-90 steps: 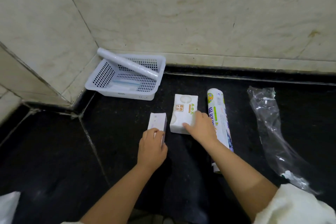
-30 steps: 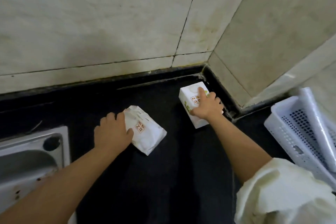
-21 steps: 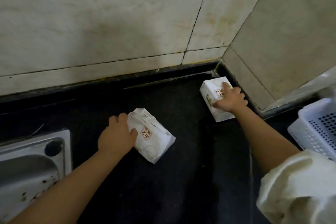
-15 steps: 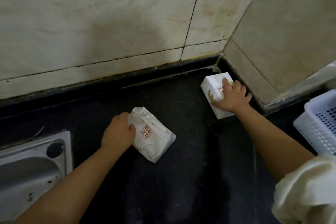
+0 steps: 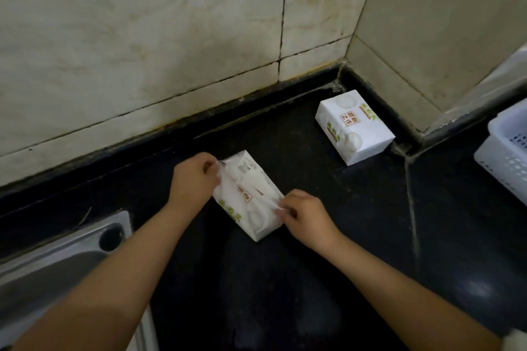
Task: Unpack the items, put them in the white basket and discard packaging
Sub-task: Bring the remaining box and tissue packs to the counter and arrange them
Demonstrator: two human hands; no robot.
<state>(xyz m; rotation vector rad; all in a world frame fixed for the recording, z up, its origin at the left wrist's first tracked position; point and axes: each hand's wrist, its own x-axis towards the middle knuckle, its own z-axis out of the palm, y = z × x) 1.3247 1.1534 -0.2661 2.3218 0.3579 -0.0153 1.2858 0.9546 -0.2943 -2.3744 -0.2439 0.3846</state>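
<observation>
Two hands pinching at one tissue pack (image 5: 247, 196): left hand (image 5: 193, 179) with grip together on the wrapper at the pack's far-left end, right hand (image 5: 304, 215) with grip together on the wrapper at its near-right side, film pulled into creases between them. Pack lying askew on the black bench (image 5: 285, 288), about midway along its width and a little out from the back edge (label partly readable, green leaf print on the near side). Both forearms bare, reaching in from the near edge.

Further out, toward the back right corner of the bench, second tissue pack (image 5: 354, 126), wrapped and untouched, lying flat just beside the raised dark kerb where the two tiled walls (image 5: 142, 37) meet. Well apart from both hands.

At the right edge, only a corner of the white basket (image 5: 506, 148) in view, perforated wall showing, contents not visible. At the left near corner, steel sink (image 5: 57, 259) set into the bench, with its round tap hole near the left forearm.
</observation>
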